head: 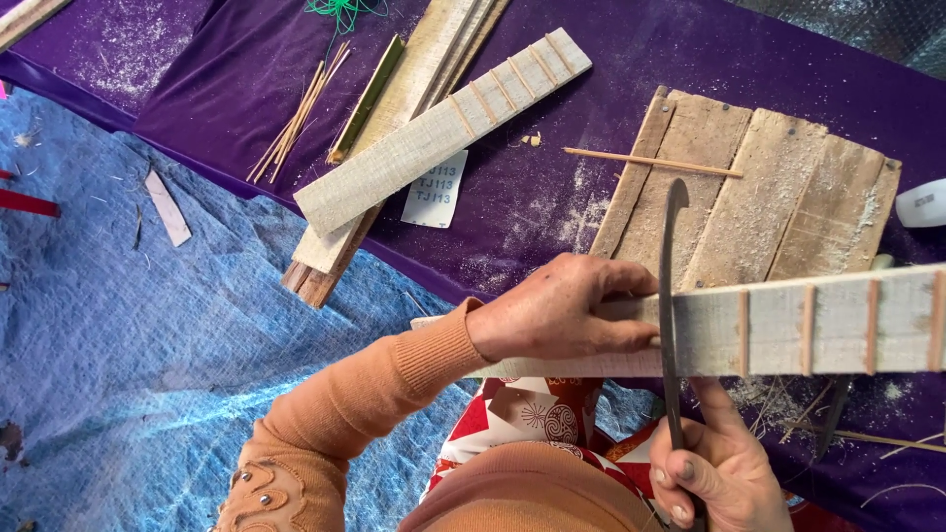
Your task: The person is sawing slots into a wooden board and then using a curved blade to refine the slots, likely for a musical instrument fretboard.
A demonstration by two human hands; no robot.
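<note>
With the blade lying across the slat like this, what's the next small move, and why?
Probably draw the curved blade back toward the body with the right hand. It lies across the wooden slat beside the left hand, which pins the slat; evenly spaced thin strips already cross the slat further along.

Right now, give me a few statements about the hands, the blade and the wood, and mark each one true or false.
1. The left hand grips a pale wooden slat with thin sticks set across it. True.
2. The right hand holds a hammer. False: it holds a dark curved blade by the handle.
3. The blade crosses the slat right beside the left hand's fingers. True.
4. A second slat lies on the purple cloth. True.
5. The wooden board under the slat is painted green. False: it is bare, dusty wood.
6. The loose stick lies on the blue tarp. False: it lies across the board's edge.
</note>
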